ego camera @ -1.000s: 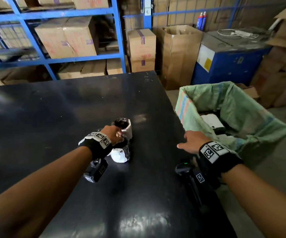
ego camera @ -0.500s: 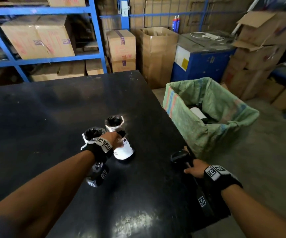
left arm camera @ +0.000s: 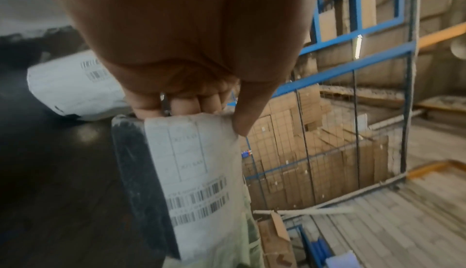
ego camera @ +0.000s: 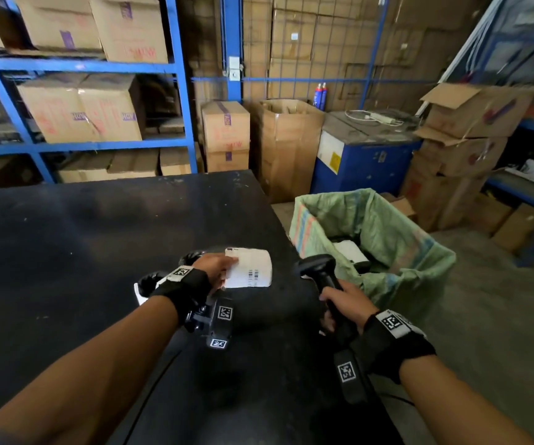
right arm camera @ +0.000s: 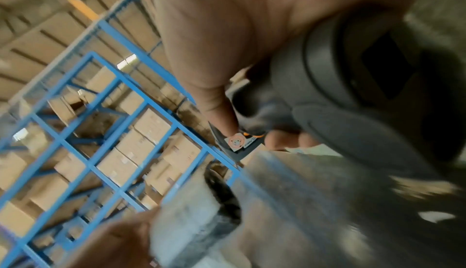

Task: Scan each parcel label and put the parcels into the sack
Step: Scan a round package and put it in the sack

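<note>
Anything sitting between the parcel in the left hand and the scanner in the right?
No. In the head view only bare black table shows between the parcel and the scanner; nothing else lies in that gap.

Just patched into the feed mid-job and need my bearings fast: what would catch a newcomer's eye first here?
The white parcel, lifted over the black table in the left hand with its barcode label facing up, stands out most. Just right of it, the right hand grips a black scanner at the table's edge. Beyond that stands the open green sack, already holding at least one white parcel.
</note>
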Demonstrator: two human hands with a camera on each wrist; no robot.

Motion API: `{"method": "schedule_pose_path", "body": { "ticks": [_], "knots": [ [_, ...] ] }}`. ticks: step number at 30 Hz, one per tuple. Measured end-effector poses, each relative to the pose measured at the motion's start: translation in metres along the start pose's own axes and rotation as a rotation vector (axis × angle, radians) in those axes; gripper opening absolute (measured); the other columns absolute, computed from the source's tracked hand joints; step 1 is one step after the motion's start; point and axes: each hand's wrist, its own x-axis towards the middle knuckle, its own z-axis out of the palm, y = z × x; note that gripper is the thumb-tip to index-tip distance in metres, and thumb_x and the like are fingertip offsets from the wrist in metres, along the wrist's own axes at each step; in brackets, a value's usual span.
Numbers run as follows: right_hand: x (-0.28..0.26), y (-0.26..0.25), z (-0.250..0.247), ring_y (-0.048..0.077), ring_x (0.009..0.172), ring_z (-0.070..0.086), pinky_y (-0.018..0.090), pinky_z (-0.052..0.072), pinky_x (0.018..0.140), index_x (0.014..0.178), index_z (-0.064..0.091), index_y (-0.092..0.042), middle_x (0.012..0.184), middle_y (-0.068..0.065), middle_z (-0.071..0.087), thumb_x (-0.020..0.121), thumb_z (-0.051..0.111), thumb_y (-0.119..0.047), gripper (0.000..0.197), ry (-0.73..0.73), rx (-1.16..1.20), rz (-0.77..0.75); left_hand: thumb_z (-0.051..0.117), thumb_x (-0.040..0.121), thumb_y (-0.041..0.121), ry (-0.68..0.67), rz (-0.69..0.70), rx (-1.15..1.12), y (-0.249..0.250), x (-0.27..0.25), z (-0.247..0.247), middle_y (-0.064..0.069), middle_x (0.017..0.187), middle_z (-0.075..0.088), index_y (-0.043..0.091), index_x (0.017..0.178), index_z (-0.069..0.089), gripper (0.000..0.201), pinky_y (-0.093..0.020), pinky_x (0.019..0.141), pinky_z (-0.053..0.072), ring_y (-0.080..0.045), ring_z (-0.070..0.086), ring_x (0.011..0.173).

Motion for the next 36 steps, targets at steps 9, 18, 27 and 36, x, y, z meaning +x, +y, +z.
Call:
{"method": "schedule_pose_path", "body": {
  "ticks": [9, 18, 27, 36],
  "knots": [
    [-0.006, -0.075, -0.023, 0.017, 0.048, 0.048, 0.023, 0.042, 0.044, 0.076, 0.049, -0.01, 0.059, 0.007, 0.047, 0.081, 0.053, 0.005, 0.017, -0.065, 0.15, -0.217, 0.061, 0.088, 0.01, 0.115, 0.034, -0.469, 0.041, 0.002, 0.038, -0.017, 0.111, 0.068, 0.0, 0.116, 0.062, 0.029, -0.04, 0.05, 0.059, -0.027, 0.071, 0.071],
    [0.004, -0.097, -0.012, 0.017, 0.052, 0.056, 0.022, 0.041, 0.043, 0.079, 0.054, -0.009, 0.065, 0.006, 0.056, 0.084, 0.054, 0.005, 0.014, -0.019, 0.414, -0.286, 0.044, 0.097, 0.015, -0.107, 0.081, -0.487, 0.066, -0.024, 0.077, -0.018, 0.103, 0.068, -0.003, 0.132, 0.047, 0.039, -0.037, 0.054, 0.057, -0.027, 0.064, 0.082],
    [0.005, -0.11, -0.018, 0.016, 0.05, 0.052, 0.024, 0.041, 0.045, 0.085, 0.057, -0.005, 0.065, 0.008, 0.056, 0.083, 0.054, 0.004, 0.01, -0.034, 0.496, -0.325, 0.073, 0.079, 0.036, -0.164, 0.055, -0.004, 0.062, -0.036, 0.067, -0.008, 0.103, 0.061, 0.016, 0.108, 0.056, 0.039, -0.032, 0.073, 0.049, -0.022, 0.06, 0.09],
    [-0.004, -0.127, -0.026, 0.016, 0.053, 0.052, 0.026, 0.042, 0.047, 0.091, 0.059, -0.005, 0.065, 0.008, 0.054, 0.081, 0.055, 0.004, 0.014, -0.178, 0.388, -0.36, 0.069, 0.065, 0.025, -0.298, 0.183, 0.023, 0.058, -0.044, 0.068, -0.005, 0.106, 0.066, 0.023, 0.12, 0.052, 0.058, -0.034, 0.073, 0.052, -0.021, 0.064, 0.094]
  ]
}}
